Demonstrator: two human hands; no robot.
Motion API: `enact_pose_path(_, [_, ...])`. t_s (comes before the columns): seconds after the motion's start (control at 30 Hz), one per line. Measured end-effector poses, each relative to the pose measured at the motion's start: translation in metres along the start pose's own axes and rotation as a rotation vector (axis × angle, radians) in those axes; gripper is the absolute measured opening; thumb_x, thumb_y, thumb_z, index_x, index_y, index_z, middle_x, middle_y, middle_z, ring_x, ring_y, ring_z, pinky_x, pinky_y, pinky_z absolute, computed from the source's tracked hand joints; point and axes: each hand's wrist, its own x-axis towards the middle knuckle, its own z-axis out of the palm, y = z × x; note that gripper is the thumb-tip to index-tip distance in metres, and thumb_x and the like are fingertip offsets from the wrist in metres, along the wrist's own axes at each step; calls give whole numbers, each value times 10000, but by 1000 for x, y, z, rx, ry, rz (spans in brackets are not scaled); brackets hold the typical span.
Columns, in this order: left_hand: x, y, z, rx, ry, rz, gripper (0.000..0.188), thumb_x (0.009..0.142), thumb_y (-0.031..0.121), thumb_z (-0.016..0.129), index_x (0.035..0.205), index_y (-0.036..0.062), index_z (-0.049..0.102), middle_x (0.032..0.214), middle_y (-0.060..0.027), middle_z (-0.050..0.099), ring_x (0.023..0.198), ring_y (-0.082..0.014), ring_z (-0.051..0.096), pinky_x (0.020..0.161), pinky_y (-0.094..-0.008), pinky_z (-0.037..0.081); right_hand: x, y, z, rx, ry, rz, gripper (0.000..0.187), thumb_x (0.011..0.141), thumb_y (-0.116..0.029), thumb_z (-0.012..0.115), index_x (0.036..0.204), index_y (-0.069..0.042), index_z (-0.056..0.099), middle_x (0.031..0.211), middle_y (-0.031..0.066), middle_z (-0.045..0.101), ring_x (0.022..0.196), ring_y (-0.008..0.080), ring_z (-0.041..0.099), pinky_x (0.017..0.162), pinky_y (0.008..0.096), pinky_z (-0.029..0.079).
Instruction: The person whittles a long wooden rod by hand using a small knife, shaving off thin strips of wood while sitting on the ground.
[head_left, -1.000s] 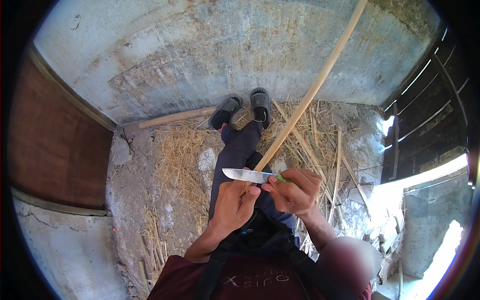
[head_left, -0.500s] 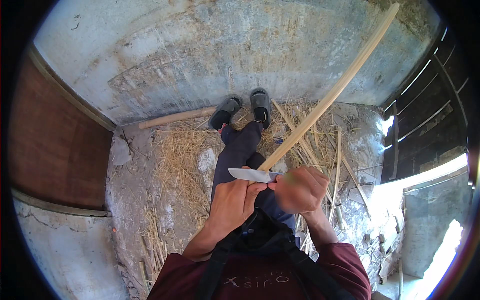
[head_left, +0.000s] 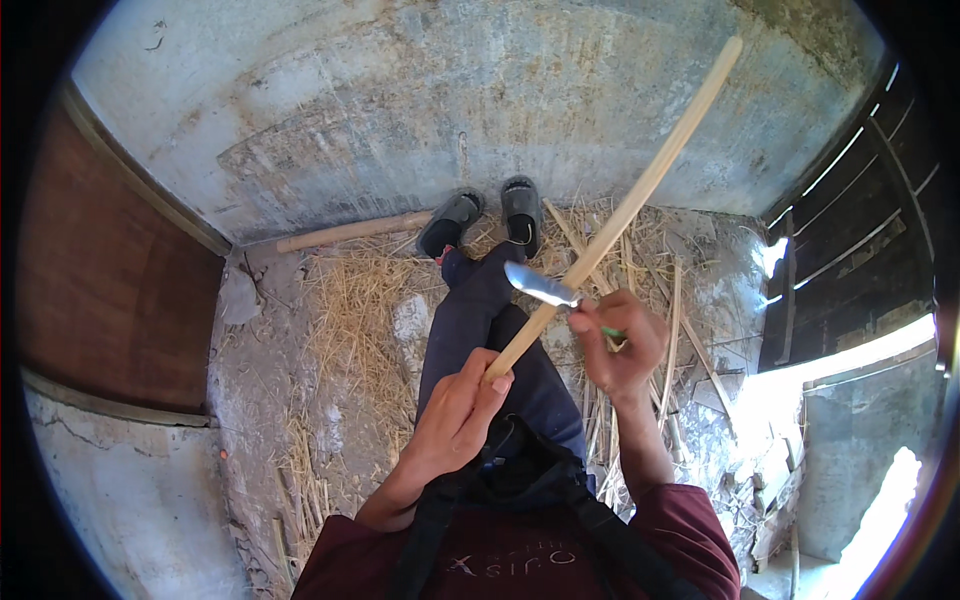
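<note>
Left hand (head_left: pixel 462 408) curled closed over the legs (head_left: pixel 468 320) — right hand (head_left: pixel 628 345) just to the legs' right, also curled — both forearms (head_left: pixel 645 450) slanting in toward the legs.

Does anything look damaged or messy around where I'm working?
Yes. A jagged crack runs across the wall at lower left, below the brown panel, and loose straw-like strips litter the floor. The pole in your left hand shows no obvious break.

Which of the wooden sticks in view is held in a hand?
The long pale stick slanting up from the left hand, which grips it near its lower end; the other sticks lie on the floor.
</note>
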Motion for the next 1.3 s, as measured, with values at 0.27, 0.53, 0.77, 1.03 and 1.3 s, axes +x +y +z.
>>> enact_pose_path(0.27, [5, -10, -1, -173, -73, -88, 245, 1157, 223, 511, 1191, -17, 549, 834, -86, 585, 681, -156, 542, 673, -321, 462, -26, -16, 11, 22, -218, -118, 314, 809, -228, 945, 896, -70, 688, 714, 83, 655, 567, 204, 655, 478, 321, 464])
enact_pose_path(0.53, [12, -10, 0, -531, -153, -43, 215, 1147, 141, 519, 1316, 26, 454, 947, -18, 529, 649, -66, 472, 567, -252, 409, -38, -18, 14, 88, -182, -108, 334, 826, -275, 941, 935, -85, 689, 731, 76, 661, 549, 189, 648, 451, 309, 449])
enact_pose_path(0.77, [14, -6, -7, -625, -292, -13, 256, 1154, 139, 490, 1371, 52, 384, 867, 7, 469, 628, -29, 420, 531, -218, 334, -34, -15, 14, 43, -88, -139, 317, 786, -236, 957, 932, -97, 712, 755, 69, 679, 556, 192, 647, 461, 313, 445])
enact_pose_path(1.03, [12, -10, -3, -526, -248, -45, 299, 1158, 198, 514, 1384, 42, 396, 817, 15, 497, 607, -43, 407, 544, -223, 359, -27, -1, 10, 37, 23, -82, 318, 751, -202, 974, 910, -90, 722, 763, 82, 683, 548, 197, 633, 463, 318, 443])
enact_pose_path(1.3, [16, -11, -7, -375, -179, -70, 293, 1160, 267, 519, 1344, 41, 487, 762, 24, 504, 619, -43, 417, 549, -233, 319, -34, 2, 9, 22, 2, -49, 310, 771, -170, 966, 900, -63, 705, 771, 104, 683, 564, 199, 647, 488, 319, 469])
